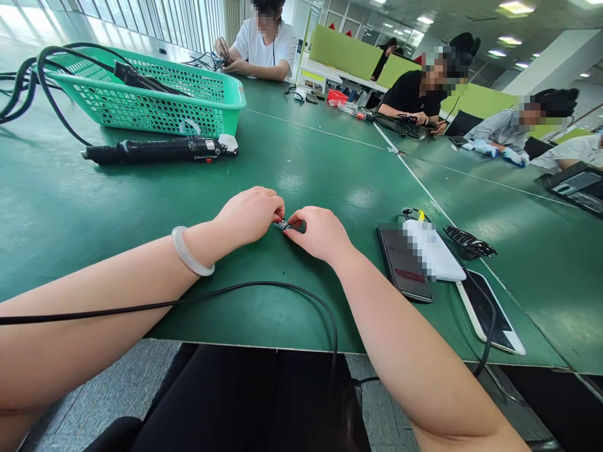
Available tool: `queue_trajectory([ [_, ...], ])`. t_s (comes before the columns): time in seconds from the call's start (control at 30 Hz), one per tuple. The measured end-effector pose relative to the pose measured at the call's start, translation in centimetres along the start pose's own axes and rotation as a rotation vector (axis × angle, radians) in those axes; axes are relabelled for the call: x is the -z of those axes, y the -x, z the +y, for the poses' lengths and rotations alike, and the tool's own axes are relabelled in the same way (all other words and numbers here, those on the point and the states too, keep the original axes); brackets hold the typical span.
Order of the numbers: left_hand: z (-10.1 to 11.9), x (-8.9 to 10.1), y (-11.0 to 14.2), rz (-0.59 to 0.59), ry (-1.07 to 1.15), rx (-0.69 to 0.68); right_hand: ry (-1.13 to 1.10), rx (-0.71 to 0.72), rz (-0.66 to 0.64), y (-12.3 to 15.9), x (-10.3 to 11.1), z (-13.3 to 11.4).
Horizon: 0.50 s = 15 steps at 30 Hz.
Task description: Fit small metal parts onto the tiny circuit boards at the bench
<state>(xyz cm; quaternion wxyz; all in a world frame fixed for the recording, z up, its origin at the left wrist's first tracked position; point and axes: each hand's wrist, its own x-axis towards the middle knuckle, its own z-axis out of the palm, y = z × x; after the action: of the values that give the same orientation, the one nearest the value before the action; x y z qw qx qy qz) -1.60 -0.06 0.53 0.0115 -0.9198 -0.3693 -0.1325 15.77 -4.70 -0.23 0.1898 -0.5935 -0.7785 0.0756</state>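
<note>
Over the green table [311, 163], my left hand [249, 213] and my right hand [324, 233] meet near the centre of the view. Between their fingertips is a small dark part with whitish specks [282, 225], too small to name. My left fingers pinch its left end. The right thumb and forefinger close on its right end, with a little room inside the curve of those fingers. Whether the part also touches the table I cannot tell. A pale bangle [188, 252] circles my left wrist.
A black electric screwdriver [160, 150] lies before a green perforated basket [155, 110] at left. A black cable [264, 284] arcs across my side. To the right are a dark phone [407, 263], a white power bank [445, 260] and a white phone [492, 307]. Several people sit farther off.
</note>
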Motion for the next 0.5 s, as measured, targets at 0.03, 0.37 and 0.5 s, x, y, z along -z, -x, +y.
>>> queue_trajectory([
  [0.03,0.01,-0.06,0.01,-0.007,-0.003,0.000,0.004,0.002,0.001,0.01,0.01,-0.02],
  [0.37,0.16,-0.11,0.07,-0.028,-0.014,0.007,0.045,0.010,-0.005,0.11,0.17,-0.26],
  [0.5,0.18,-0.08,0.09,-0.035,-0.015,0.008,0.039,0.014,-0.003,0.11,0.15,-0.23],
])
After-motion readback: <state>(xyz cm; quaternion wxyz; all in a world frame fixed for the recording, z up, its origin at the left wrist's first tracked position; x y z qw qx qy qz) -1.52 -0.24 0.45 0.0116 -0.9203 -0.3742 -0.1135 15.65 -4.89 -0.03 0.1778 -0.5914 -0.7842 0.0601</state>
